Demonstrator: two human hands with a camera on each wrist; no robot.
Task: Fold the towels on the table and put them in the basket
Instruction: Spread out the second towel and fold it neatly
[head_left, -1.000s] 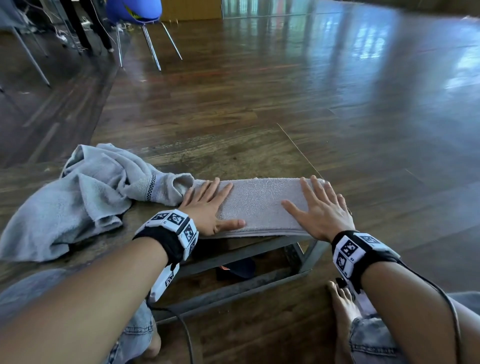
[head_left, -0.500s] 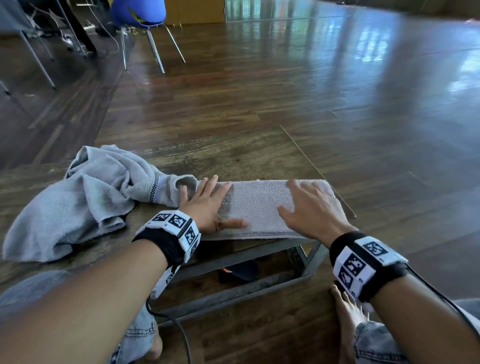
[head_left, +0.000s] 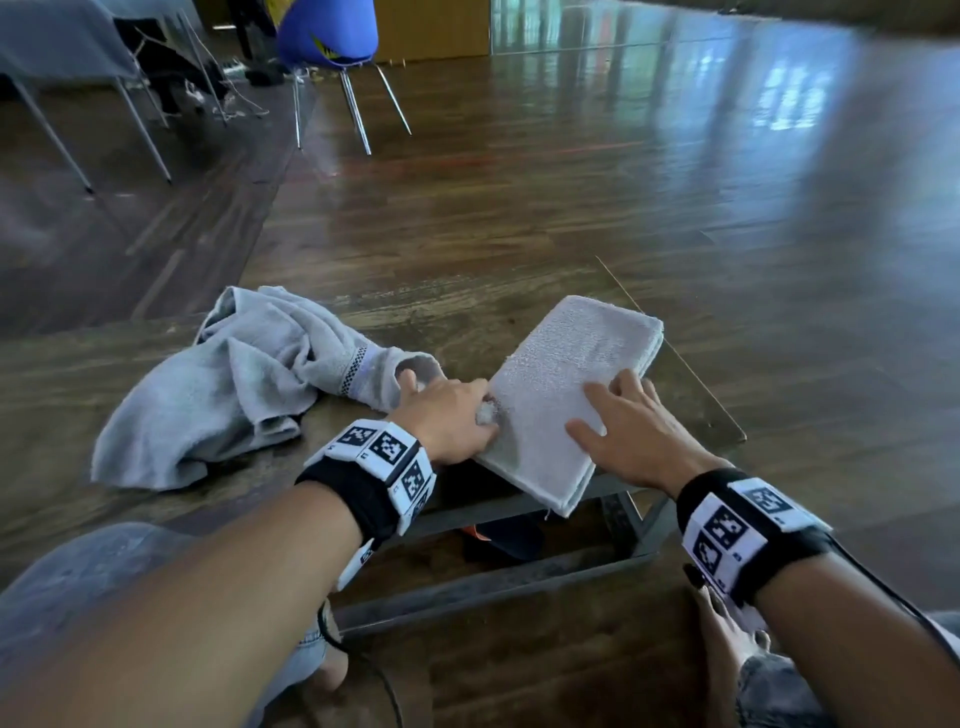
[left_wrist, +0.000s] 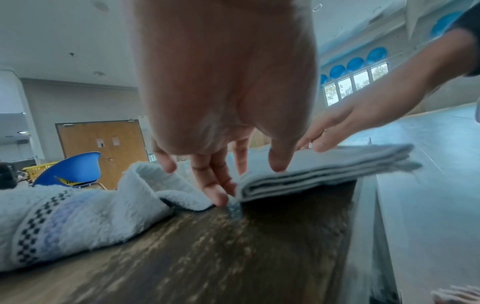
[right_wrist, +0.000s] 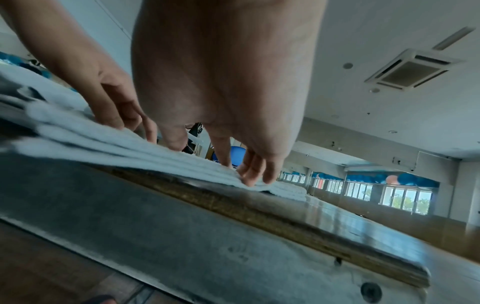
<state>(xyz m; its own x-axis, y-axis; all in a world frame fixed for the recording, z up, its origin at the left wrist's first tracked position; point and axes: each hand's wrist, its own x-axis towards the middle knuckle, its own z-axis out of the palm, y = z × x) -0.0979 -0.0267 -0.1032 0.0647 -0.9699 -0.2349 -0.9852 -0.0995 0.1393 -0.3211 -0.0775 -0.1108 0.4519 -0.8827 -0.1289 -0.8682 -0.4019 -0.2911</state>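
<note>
A folded grey towel (head_left: 561, 384) lies at an angle on the wooden table (head_left: 467, 312), its near corner hanging past the front edge. My left hand (head_left: 465, 413) grips the towel's left edge; in the left wrist view the thumb (left_wrist: 279, 162) sits on top and the fingers (left_wrist: 217, 193) curl down beside the layered edge (left_wrist: 298, 181). My right hand (head_left: 618, 405) rests flat on top with fingers spread, its fingertips (right_wrist: 253, 176) touching the pile. A crumpled grey towel (head_left: 228, 384) with a checked band lies just left of my left hand.
A blue chair (head_left: 327, 31) stands on the floor beyond the table, and a yellow basket-like crate (left_wrist: 39, 170) shows behind it. The table's metal frame (head_left: 493, 582) and my bare feet (head_left: 727, 634) are below the front edge. Its right corner (head_left: 737, 441) is close to the towel.
The folded towel has turned from lying along the front edge to lying diagonally. My left hand went from flat on top to gripping its left edge. The right hand stayed on top.
</note>
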